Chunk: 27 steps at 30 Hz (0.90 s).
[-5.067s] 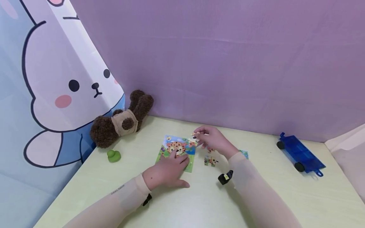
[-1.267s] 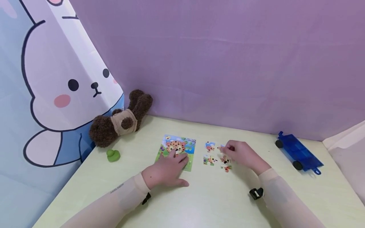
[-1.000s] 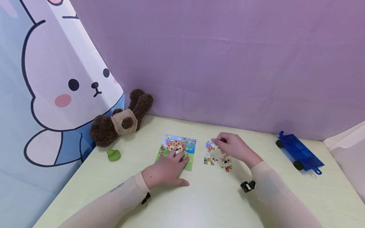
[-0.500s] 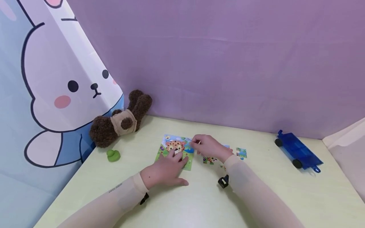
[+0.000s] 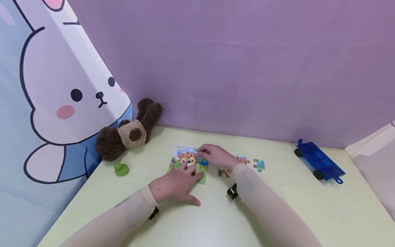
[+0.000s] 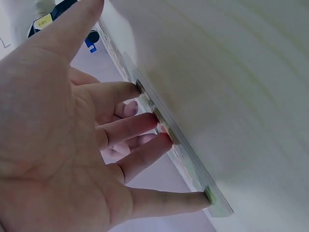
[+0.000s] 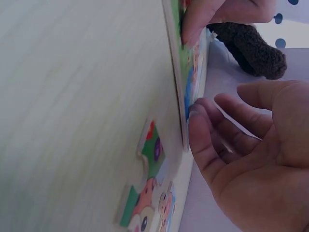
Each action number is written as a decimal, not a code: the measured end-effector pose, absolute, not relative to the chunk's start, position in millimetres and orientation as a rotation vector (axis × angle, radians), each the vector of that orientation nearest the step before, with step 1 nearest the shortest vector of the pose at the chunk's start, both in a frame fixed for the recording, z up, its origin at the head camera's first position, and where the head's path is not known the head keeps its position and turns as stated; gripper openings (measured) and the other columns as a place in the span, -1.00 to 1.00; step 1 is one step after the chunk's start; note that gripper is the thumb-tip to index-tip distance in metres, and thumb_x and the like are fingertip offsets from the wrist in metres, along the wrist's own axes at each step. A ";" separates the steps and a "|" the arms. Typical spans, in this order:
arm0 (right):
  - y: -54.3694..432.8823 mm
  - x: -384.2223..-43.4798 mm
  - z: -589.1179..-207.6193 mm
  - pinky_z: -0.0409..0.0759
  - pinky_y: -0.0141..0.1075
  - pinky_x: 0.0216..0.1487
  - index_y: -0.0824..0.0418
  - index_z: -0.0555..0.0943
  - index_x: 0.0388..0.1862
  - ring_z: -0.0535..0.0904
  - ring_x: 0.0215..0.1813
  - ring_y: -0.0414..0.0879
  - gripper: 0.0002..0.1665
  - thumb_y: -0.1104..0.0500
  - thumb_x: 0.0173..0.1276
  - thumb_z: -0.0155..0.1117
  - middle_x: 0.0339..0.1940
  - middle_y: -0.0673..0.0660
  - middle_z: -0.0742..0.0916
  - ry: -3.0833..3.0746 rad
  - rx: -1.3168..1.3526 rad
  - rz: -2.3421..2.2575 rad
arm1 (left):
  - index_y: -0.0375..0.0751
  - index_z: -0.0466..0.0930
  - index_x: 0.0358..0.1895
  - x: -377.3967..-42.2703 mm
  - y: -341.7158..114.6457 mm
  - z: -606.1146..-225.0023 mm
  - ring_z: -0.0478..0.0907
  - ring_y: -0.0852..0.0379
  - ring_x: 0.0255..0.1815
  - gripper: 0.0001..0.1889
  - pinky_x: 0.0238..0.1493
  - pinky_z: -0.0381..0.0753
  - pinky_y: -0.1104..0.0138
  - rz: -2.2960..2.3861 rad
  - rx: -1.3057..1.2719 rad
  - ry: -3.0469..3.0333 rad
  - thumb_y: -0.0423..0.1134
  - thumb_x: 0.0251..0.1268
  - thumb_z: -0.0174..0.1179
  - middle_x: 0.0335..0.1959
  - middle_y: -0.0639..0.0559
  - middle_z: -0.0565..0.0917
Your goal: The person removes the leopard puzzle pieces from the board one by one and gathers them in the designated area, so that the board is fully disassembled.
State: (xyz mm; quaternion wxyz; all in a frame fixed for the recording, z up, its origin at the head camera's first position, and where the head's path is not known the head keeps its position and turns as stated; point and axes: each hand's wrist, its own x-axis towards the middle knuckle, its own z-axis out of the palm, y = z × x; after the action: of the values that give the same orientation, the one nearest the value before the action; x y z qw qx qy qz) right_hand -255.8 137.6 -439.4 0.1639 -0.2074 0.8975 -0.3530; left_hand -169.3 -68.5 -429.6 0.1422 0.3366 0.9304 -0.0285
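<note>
Puzzle board (image 5: pixel 188 158) lies flat on the worktop (image 5: pixel 210 219), beneath the left grip (image 5: pixel 176 183) and met from its right side by the right grip (image 5: pixel 217 156); on my feed the left fingers reach out spread, tips pressing the board and curled round nothing; the right thumb and fingertips sit close together at the board's far right part, though I cannot tell whether anything is pinched there. A second ago I saw the right grip over the loose pieces; it has since crossed leftward to the board, while the left grip has stayed put; I take that to mean the work has gone from picking to placing. Right of the right grip lie a blue-green piece (image 5: pixel 259 164) and, closer in, an orange piece (image 5: pixel 242 160); just below the right grip a green-edged piece (image 5: pixel 224 172) shows, and the sleeve (image 5: pixel 265 199) may hide more; the blue toy trailer (image 5: pixel 320 161) sits farther right, well apart from both grips.
</note>
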 end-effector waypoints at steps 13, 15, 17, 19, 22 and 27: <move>129.9 -265.5 -441.8 0.69 -0.11 0.34 0.13 0.64 0.36 0.68 0.17 -0.09 -0.56 0.19 0.54 0.37 0.19 0.04 0.75 2.516 -0.759 -0.918 | 0.17 0.24 0.71 -169.4 -72.1 -432.2 0.37 -0.25 0.42 0.17 0.27 0.55 -0.50 -0.116 0.979 2.721 0.72 0.07 0.16 0.43 -0.05 0.45; 130.0 -266.2 -442.6 0.70 -0.13 0.31 0.13 0.64 0.37 0.66 0.14 -0.09 -0.51 0.21 0.49 0.42 0.21 0.04 0.73 2.508 -0.761 -0.897 | 0.16 0.23 0.71 -168.7 -71.8 -432.3 0.36 -0.31 0.48 0.17 0.29 0.53 -0.52 -0.120 0.976 2.723 0.72 0.07 0.16 0.49 -0.08 0.43; 130.3 -266.6 -443.1 0.70 -0.13 0.29 0.13 0.65 0.37 0.65 0.13 -0.08 -0.48 0.21 0.46 0.46 0.21 0.05 0.71 2.503 -0.765 -0.884 | 0.15 0.23 0.71 -168.2 -70.9 -431.9 0.35 -0.34 0.51 0.17 0.30 0.51 -0.52 -0.121 0.977 2.725 0.72 0.07 0.16 0.53 -0.09 0.41; 130.7 -267.0 -443.6 0.69 -0.13 0.29 0.13 0.66 0.37 0.64 0.12 -0.08 -0.47 0.19 0.43 0.48 0.20 0.05 0.70 2.498 -0.773 -0.871 | 0.14 0.23 0.71 -167.8 -70.0 -432.2 0.34 -0.36 0.53 0.18 0.32 0.49 -0.53 -0.123 0.978 2.726 0.72 0.07 0.15 0.57 -0.10 0.39; 131.4 -267.4 -444.6 0.68 -0.15 0.29 0.13 0.66 0.35 0.63 0.12 -0.10 -0.45 0.15 0.40 0.53 0.16 0.03 0.70 2.492 -0.785 -0.844 | 0.13 0.23 0.71 -167.1 -68.4 -432.5 0.33 -0.37 0.56 0.18 0.33 0.47 -0.54 -0.129 0.981 2.723 0.73 0.07 0.14 0.62 -0.10 0.36; 131.6 -267.7 -443.7 0.66 -0.15 0.31 0.12 0.68 0.29 0.62 0.10 -0.12 -0.47 0.14 0.37 0.56 0.10 0.02 0.70 2.489 -0.794 -0.819 | 0.13 0.23 0.71 -165.9 -66.7 -432.4 0.30 -0.37 0.58 0.18 0.34 0.44 -0.56 -0.127 0.976 2.723 0.73 0.06 0.16 0.65 -0.09 0.33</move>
State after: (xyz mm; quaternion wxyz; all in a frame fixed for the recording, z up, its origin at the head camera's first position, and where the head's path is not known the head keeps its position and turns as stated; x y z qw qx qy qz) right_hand -267.7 131.6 -443.7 0.2004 -0.2841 0.8906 -0.2931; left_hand -165.9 -66.7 -432.4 0.1227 0.3344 0.9334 -0.0436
